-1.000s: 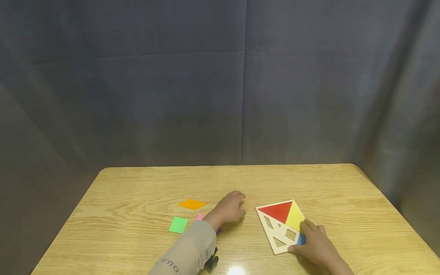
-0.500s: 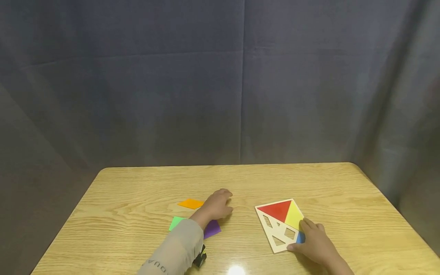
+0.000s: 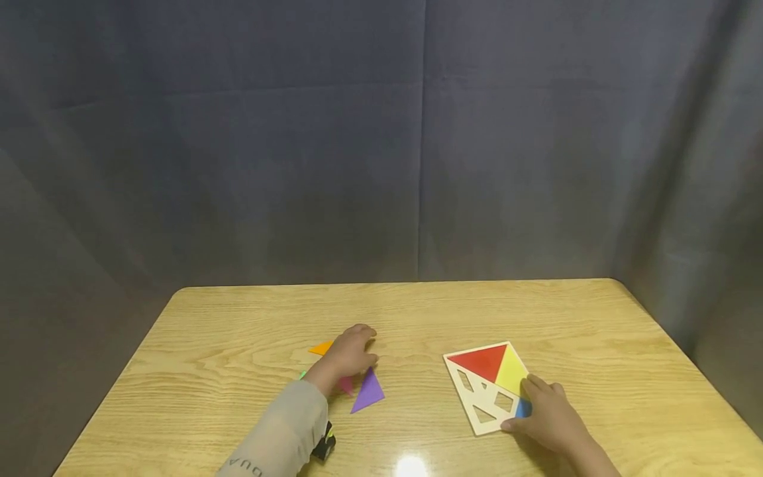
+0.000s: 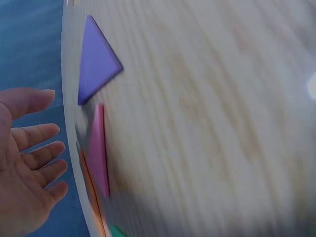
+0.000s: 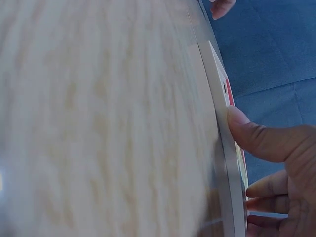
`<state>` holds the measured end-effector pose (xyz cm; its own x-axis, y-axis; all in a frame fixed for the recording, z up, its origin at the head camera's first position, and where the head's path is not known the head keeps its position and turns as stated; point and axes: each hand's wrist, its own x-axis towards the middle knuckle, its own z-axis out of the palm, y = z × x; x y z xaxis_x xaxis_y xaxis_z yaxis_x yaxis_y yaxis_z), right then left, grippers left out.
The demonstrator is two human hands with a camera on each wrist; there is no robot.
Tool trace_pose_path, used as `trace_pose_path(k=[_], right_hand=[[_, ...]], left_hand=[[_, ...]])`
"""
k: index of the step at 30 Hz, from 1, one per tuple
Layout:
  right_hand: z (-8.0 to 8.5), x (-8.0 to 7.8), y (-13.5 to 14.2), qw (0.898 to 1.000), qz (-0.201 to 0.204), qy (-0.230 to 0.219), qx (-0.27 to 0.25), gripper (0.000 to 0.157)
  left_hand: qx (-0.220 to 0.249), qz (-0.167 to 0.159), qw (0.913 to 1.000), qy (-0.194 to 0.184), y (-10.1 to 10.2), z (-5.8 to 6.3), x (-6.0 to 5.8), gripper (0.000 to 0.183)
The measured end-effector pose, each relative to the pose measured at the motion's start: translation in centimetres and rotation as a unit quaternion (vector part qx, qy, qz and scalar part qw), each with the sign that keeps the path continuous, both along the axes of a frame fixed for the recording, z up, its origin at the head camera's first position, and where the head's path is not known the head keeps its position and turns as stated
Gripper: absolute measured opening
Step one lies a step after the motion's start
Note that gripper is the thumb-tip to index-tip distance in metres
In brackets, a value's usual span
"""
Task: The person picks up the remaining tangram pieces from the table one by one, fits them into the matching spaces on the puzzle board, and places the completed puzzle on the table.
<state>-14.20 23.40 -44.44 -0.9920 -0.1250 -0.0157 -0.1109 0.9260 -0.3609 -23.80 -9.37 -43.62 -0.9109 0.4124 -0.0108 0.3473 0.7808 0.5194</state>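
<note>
My left hand (image 3: pixel 350 352) hovers over the loose pieces left of centre, fingers spread and loosely bent. In the left wrist view nothing lies in its palm. Just under its fingers are a purple triangle (image 3: pixel 369 393) and a pink triangle (image 4: pixel 98 153). An orange parallelogram (image 3: pixel 320 348) is partly covered by this hand, and a green piece (image 4: pixel 117 231) is mostly hidden by the wrist. My right hand (image 3: pixel 550 416) grips the corner of a cream tangram board (image 3: pixel 485 399), thumb at its near edge. Red (image 3: pixel 480 362), yellow (image 3: pixel 510 373) and blue (image 3: pixel 523 408) pieces fill part of it.
The board shows several cut-out openings on its left side. A wood-grain table (image 3: pixel 238 318) carries everything, with a dark curtain (image 3: pixel 381 165) behind it. A black strap device (image 3: pixel 324 444) sits at the left wrist, and a light glare spot shows near the front.
My left hand has moved left, from near the board to above the loose pieces, uncovering the purple triangle and covering the green piece. The right hand stays on the board.
</note>
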Motion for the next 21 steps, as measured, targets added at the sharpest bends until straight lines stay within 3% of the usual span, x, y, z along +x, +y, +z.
trace_pose_path(k=[21], right_hand=[[-0.1,0.1,0.0,1.0,-0.009,-0.003,-0.001,0.093]], left_hand=[[0.0,0.015,0.9999,-0.004,-2.7,-0.6,0.0,0.047]])
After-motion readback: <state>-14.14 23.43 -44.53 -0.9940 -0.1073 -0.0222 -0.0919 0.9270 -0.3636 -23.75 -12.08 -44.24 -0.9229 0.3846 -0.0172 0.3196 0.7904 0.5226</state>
